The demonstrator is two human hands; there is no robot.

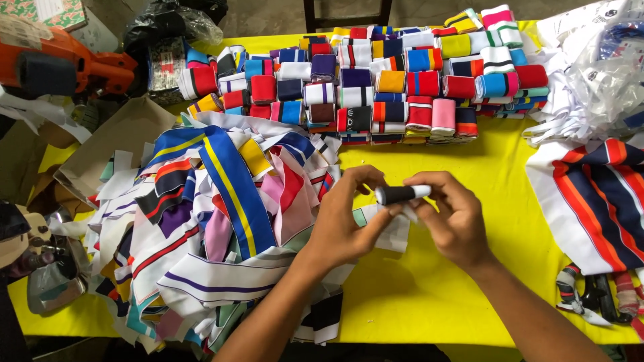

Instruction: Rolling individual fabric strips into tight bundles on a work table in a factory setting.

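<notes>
1. Yellow counter [469,181] carries a loose strip pile [221,221] and stacked rolls [376,80].
2. Both hands, left hand [345,224] and right hand [453,218], pinch a tight roll [401,194] above the counter, fingers closed so it cannot unwind.

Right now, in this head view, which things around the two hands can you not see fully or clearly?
- Small black and white roll: its ends are covered by the fingers of the left hand and the right hand.
- White strip below the hands: mostly hidden by both hands.
- Striped fabric on the right: cut off by the picture edge.
- Rolled bands at the back: lower layers hidden by the top rolls.
</notes>
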